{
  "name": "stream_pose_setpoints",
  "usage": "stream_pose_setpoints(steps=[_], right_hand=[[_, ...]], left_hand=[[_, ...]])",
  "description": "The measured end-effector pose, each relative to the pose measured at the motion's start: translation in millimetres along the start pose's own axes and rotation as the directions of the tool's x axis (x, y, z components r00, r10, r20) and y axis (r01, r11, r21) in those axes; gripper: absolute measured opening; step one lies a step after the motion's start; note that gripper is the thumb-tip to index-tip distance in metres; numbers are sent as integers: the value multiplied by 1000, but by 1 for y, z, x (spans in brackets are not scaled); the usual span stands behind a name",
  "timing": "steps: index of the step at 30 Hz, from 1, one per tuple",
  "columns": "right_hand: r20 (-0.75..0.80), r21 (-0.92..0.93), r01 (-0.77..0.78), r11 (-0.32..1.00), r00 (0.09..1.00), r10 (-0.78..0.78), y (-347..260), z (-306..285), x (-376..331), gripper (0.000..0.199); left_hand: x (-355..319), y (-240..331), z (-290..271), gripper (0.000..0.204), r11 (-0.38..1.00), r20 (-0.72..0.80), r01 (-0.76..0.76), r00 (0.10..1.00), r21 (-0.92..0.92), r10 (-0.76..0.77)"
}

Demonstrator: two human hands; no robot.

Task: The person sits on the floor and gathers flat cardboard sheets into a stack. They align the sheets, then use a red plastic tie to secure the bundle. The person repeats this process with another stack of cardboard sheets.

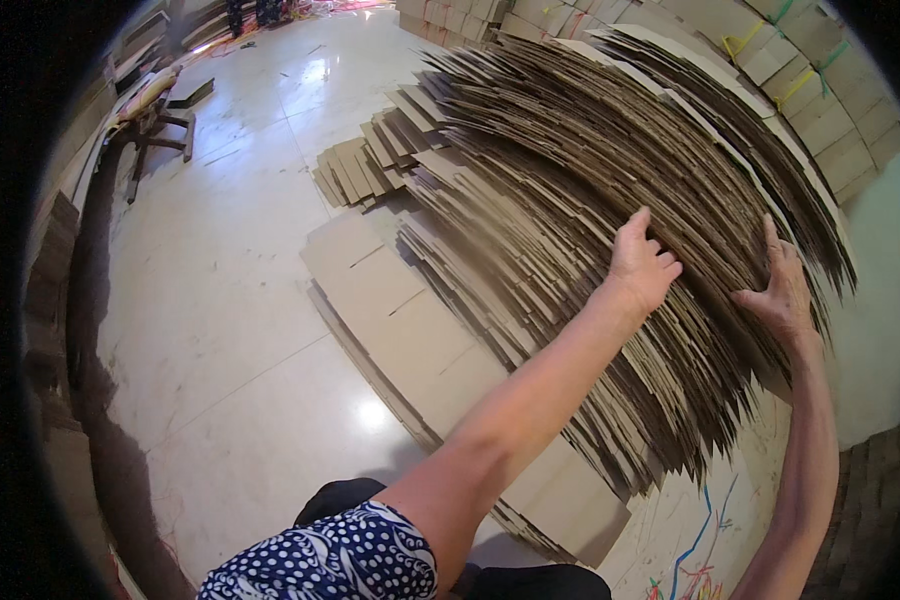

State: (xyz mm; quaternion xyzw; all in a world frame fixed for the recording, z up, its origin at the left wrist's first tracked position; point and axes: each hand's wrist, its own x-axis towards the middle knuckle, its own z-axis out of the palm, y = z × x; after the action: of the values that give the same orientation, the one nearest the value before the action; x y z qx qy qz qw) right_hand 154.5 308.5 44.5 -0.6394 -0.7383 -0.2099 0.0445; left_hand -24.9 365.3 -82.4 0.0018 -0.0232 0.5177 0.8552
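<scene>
A long fanned row of flat brown cardboard sheets point(570, 130) leans across the floor, edges up. My left hand point(646, 264) rests against the sheet edges near the middle right of the row, its fingers apart and partly bent. Farther right, my right hand point(785, 292) touches the same row with thumb and fingers spread wide. A band of the cardboard edges lies between the two hands. Neither hand is visibly closed around a sheet. Broad flat cardboard pieces point(400, 310) lie at the row's near left side.
Stacked, strapped cardboard bundles point(810, 90) stand along the back right. A small dark stool point(160, 140) sits at the far left on the pale tiled floor point(220, 300). Colored strapping scraps point(695, 580) lie at the lower right. More cardboard point(55, 300) lines the left wall.
</scene>
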Motion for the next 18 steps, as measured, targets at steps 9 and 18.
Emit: stream_pose_setpoints(steps=[9,18], right_hand=[[-80,-50,62,997,995,-66,6,6,-1,119],[-146,-218,153,964,971,-188,-36,31,-38,107]], left_hand=[[30,-9,-6,81,998,-11,59,998,33,-58],[26,-2,-27,42,992,179,79,982,-93,-62]])
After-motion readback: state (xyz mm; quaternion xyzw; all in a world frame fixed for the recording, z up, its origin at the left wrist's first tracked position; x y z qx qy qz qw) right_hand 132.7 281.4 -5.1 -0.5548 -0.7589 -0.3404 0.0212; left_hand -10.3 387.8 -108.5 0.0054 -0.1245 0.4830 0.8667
